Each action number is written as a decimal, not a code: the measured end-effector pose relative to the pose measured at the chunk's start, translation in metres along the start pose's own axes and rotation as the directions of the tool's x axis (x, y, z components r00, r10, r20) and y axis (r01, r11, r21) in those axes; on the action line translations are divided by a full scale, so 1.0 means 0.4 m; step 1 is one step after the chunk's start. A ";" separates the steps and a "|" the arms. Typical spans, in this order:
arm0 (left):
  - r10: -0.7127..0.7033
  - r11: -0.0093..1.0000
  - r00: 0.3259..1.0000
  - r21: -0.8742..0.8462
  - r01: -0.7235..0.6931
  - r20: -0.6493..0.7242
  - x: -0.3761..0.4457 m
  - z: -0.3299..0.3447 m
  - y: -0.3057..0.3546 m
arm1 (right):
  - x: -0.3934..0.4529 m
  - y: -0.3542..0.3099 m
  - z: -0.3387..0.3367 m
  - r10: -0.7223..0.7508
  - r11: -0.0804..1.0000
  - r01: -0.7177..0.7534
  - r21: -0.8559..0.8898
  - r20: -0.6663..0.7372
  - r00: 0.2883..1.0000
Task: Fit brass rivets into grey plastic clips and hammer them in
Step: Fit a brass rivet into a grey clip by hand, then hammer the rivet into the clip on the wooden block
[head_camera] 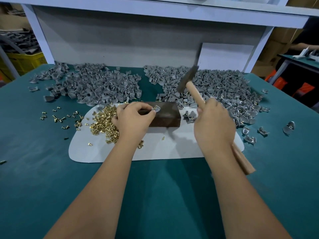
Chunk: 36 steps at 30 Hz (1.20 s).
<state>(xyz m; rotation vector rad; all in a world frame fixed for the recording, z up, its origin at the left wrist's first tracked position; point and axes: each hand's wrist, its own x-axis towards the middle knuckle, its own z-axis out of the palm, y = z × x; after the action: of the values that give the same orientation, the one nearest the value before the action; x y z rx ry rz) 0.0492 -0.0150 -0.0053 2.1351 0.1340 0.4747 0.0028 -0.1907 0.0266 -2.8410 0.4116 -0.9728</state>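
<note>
— Room to work? 
— Grey clip heaps (96, 83) crowd the back; bare green table (164, 195) lies in front.
— Hands? 
— Left hand (133, 118) pinches a grey clip (156, 108), seemingly with its rivet, on the dark block (165, 116). Right hand (214, 125) grips a raised hammer (193, 87), blurred, just right of the clip. Loose brass rivets (103, 121) lie beside the left hand.

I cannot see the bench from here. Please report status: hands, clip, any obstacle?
Left hand pinches clip on dark block. Right hand grips hammer, raised. Left fingers close to strike point.
</note>
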 end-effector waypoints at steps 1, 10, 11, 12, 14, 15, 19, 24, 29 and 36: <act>-0.004 1.000 1.000 -0.002 0.004 0.000 0.002 0.001 0.000 | 0.000 -0.003 -0.016 0.008 0.999 -0.006 0.034 -0.043 0.999; 0.069 0.992 0.996 0.105 -0.063 -0.048 0.001 0.017 -0.014 | -0.059 -0.044 -0.057 -0.165 0.975 0.135 0.177 0.168 0.972; 0.082 0.991 0.995 0.112 -0.076 -0.055 0.001 0.018 -0.015 | -0.060 -0.043 -0.057 -0.160 0.976 0.134 0.172 0.150 0.976; 0.092 0.990 0.994 0.110 -0.085 -0.061 0.000 0.018 -0.014 | -0.061 -0.043 -0.060 -0.153 0.977 0.131 0.167 0.124 0.980; 0.096 0.991 0.992 0.099 -0.088 -0.079 0.000 0.019 -0.014 | -0.060 -0.039 -0.066 -0.144 0.977 0.125 0.175 0.101 0.984; 0.096 0.992 0.991 0.095 -0.087 -0.090 0.001 0.018 -0.014 | -0.058 -0.037 -0.066 -0.155 0.975 0.133 0.177 0.120 0.981; 0.100 0.993 0.989 0.073 -0.092 -0.108 0.001 0.015 -0.011 | -0.065 -0.029 -0.066 -0.159 0.978 0.122 0.168 0.227 0.961; 0.094 0.995 0.986 0.057 -0.087 -0.139 0.001 0.019 -0.012 | -0.083 -0.042 -0.070 -0.183 0.970 0.151 0.193 0.158 0.970; 0.077 0.994 0.986 0.095 -0.063 -0.148 0.004 0.025 -0.010 | -0.097 -0.063 -0.078 -0.159 0.971 0.131 0.198 0.129 0.979; 0.086 0.994 0.984 0.084 -0.074 -0.158 0.000 0.024 -0.011 | -0.102 -0.067 -0.078 -0.138 0.982 0.116 0.147 0.151 0.979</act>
<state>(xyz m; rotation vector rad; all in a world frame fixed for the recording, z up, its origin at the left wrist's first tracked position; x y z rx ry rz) 0.0533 -0.0200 -0.0138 2.1828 0.1610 0.7009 -0.0414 -0.1539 0.0323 -2.8198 0.1414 -0.7508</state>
